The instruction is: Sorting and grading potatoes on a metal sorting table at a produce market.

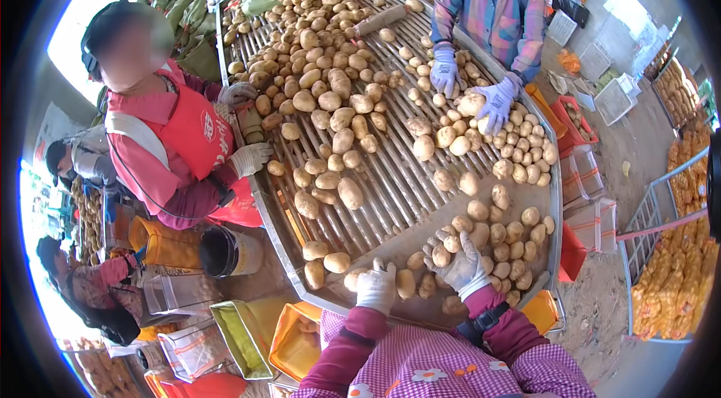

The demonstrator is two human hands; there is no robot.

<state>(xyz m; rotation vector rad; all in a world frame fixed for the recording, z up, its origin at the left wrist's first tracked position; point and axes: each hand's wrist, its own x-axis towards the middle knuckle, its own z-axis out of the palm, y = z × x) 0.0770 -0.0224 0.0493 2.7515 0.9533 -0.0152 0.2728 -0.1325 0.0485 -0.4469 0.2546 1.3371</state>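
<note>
My left hand [376, 287], in a pale work glove, is at the near edge of a metal sorting table [388, 232]. One potato [352, 280] shows at its left side and another potato [405, 283] lies to its right; whether the fingers grip one is hidden. My right hand [464, 268], gloved and palm partly up, has its fingers curled around a potato [441, 256], with a smaller potato [452, 244] against it. Beyond and right of that hand, loose potatoes [500, 251] lie on the flat metal plate. The slatted roller bed [388, 189] carries more potatoes [332, 99].
A person in a red apron [208, 133] stands at the left side. Across on the right, another person's gloved hands [498, 102] are among potatoes. An orange bag-lined bin [293, 336], a green-lined bin [242, 336] and a bucket [234, 251] stand below the left edge.
</note>
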